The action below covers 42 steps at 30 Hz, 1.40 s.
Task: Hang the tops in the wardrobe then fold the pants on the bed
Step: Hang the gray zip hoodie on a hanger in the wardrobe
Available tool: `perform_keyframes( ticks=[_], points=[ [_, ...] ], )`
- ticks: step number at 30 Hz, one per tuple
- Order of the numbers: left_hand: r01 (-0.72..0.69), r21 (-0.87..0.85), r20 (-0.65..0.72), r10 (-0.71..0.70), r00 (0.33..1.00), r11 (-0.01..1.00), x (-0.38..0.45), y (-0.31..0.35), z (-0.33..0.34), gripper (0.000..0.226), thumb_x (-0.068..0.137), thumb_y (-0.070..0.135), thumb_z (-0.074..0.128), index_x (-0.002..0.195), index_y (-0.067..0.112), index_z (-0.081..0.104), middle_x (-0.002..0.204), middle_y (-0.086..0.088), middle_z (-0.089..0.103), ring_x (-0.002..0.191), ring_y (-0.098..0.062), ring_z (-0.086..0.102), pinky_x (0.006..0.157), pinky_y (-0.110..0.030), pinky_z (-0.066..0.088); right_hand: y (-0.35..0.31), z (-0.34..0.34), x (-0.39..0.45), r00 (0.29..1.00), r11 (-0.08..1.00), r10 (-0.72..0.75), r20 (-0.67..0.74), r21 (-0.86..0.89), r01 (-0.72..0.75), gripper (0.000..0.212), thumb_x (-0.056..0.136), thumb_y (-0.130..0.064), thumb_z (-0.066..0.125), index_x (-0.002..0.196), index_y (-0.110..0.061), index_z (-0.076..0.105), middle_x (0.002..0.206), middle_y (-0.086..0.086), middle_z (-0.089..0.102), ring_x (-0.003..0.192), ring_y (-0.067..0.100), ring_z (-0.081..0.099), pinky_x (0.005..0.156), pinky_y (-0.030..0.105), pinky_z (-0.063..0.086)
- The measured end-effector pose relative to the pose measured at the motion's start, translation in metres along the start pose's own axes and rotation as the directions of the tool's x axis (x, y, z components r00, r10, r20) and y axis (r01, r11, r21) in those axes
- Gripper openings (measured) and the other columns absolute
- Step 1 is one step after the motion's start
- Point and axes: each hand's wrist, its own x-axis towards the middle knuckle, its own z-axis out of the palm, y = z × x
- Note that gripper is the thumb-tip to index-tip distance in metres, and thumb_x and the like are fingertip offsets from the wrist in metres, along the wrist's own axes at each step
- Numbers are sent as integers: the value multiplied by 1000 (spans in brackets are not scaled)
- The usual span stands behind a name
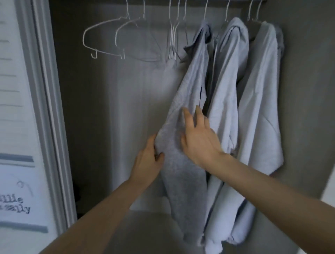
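Smoothing out the leftmost hanging top is what's going on here, as far as I can judge. The left hand point(147, 159) pinches the left edge of the pale grey-blue cotton top point(183, 145), thumb in front and fingers tucked behind the fabric, probably to pull that side out so it drapes flat. The right hand point(198, 139) has its fingers spread and relaxed, palm against the front of that same top, gripping nothing; looks like it's brushing or steadying the cloth.

That top hangs from a thin white wire hanger point(205, 10) whose hook sits on the dark wardrobe rail point(199, 0) running along the very top of the view. Just right of it, almost touching, is a second pale grey-blue top point(226, 90), and right of that a third pale top point(259, 101), both on the same rail. So three tops are up already, bunched at the right end.

Left of the held top there's a cluster of empty white wire hangers point(173, 36), and further left two more bare white hangers point(107, 38) turned sideways. Way off to the left is the white wardrobe door frame point(45, 108).

No pants or bed in view, so I'd guess the folding part hasn't started.
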Motion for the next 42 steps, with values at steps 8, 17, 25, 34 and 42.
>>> perform_keyframes(
  ticks=[8, 17, 25, 34, 42],
  points=[
    [193, 5, -20, -193, 981, 981, -111, 0, -23, 37, 92, 16, 60, 123, 34, 50, 82, 5, 67, 68, -9, 66, 69, -30, 54, -22, 31, -114, 977, 983, -162, 140, 111, 147, 66, 98, -32, 40, 153, -12, 9, 157, 11, 19, 147, 31, 11, 119, 43, 15],
    [469, 186, -224, -428, 876, 863, -285, 48, -45, 13, 97, 27, 55, 104, 38, 56, 75, 11, 69, 74, -2, 66, 63, -12, 46, -45, 54, -230, 911, 726, -379, 163, 663, 183, 49, 94, -23, 55, 139, -10, 43, 126, 5, 58, 116, 21, 52, 95, 30, 41],
    [806, -23, -655, -619, 435, 591, -475, 151, -3, 14, 97, 22, 56, 97, 35, 63, 74, 12, 69, 65, -1, 65, 59, -16, 49, -60, 42, -356, 653, 397, -736, 179, 896, 201, 39, 95, -21, 53, 132, -8, 52, 113, 3, 65, 106, 23, 59, 90, 32, 45],
    [907, -278, -903, -408, -134, 317, -656, 305, 59, 9, 91, 35, 56, 90, 41, 62, 71, 13, 68, 65, -2, 64, 59, -12, 44, -81, -23, -506, 195, 99, -978, 68, 983, 157, 32, 97, -22, 49, 127, -10, 54, 113, 1, 65, 108, 22, 57, 90, 34, 44],
    [842, -518, -847, -224, -481, 152, -759, 429, 124, 23, 87, 31, 52, 89, 53, 57, 73, 15, 68, 69, -5, 64, 63, -18, 49, -81, -101, -633, -131, -189, -977, -170, 971, 146, 32, 97, -19, 49, 127, -10, 54, 101, 0, 66, 102, 23, 57, 80, 27, 39]
  ],
)
